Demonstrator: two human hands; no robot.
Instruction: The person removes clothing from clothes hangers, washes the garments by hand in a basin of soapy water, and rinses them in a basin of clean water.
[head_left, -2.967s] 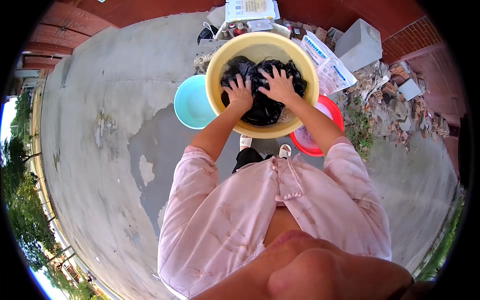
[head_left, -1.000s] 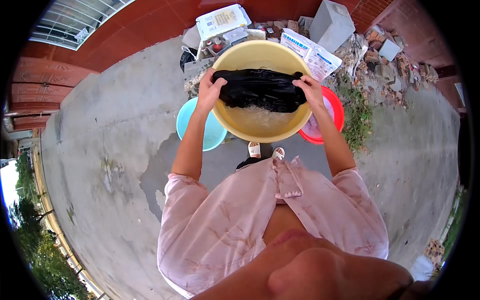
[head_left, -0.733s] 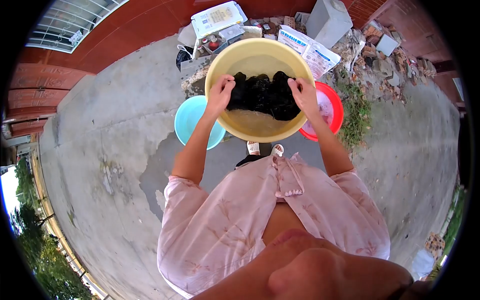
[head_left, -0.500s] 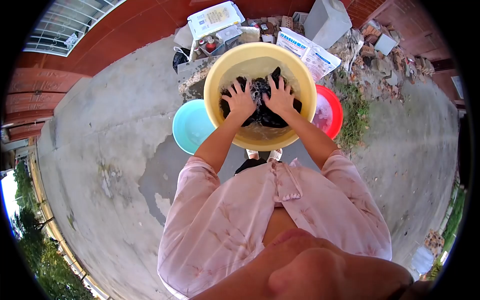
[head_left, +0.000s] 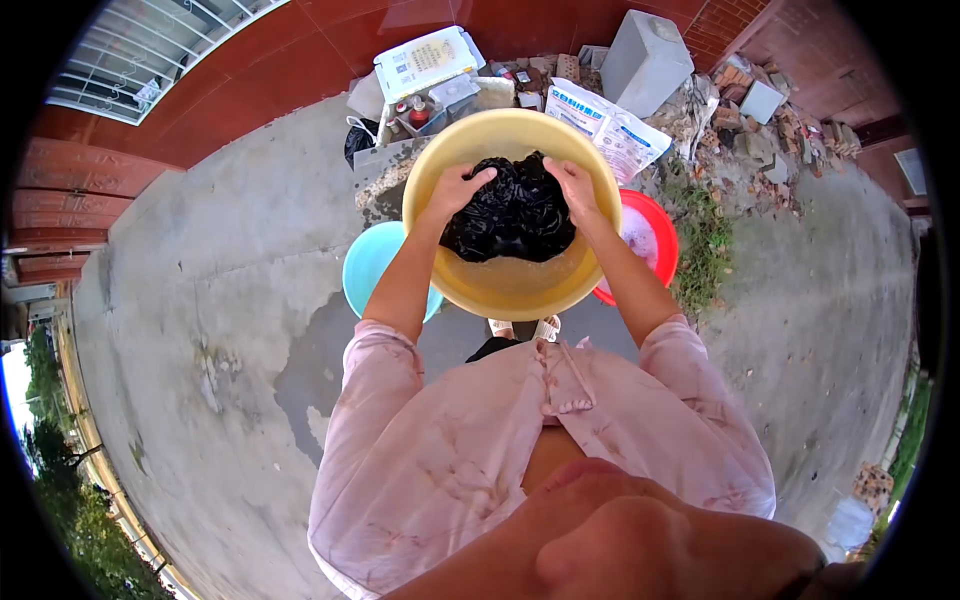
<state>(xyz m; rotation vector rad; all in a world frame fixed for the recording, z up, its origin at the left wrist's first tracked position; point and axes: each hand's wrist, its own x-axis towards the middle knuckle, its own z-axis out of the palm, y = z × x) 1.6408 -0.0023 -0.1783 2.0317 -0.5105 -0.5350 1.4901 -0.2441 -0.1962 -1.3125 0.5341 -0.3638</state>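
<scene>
A wet black cloth (head_left: 510,215) is bunched up inside the large yellow basin (head_left: 480,293). My left hand (head_left: 458,190) is closed on the cloth's upper left part, thumb on top. On the other side, my right hand (head_left: 573,187) grips its upper right edge. Both hands are within the basin's rim, and the fingertips under the cloth are hidden. Some water shows below the cloth.
A light blue basin (head_left: 370,262) stands at the lower left and a red basin (head_left: 665,240) with sudsy water at the right. Behind are a white printed bag (head_left: 625,140), a white box (head_left: 425,62), a grey block (head_left: 648,65) and brick rubble (head_left: 760,150).
Half a second ago both hands lay spread, pressing on the cloth in the water. Now they are closed on its upper sides, and the cloth is gathered higher and bunched between them.
</scene>
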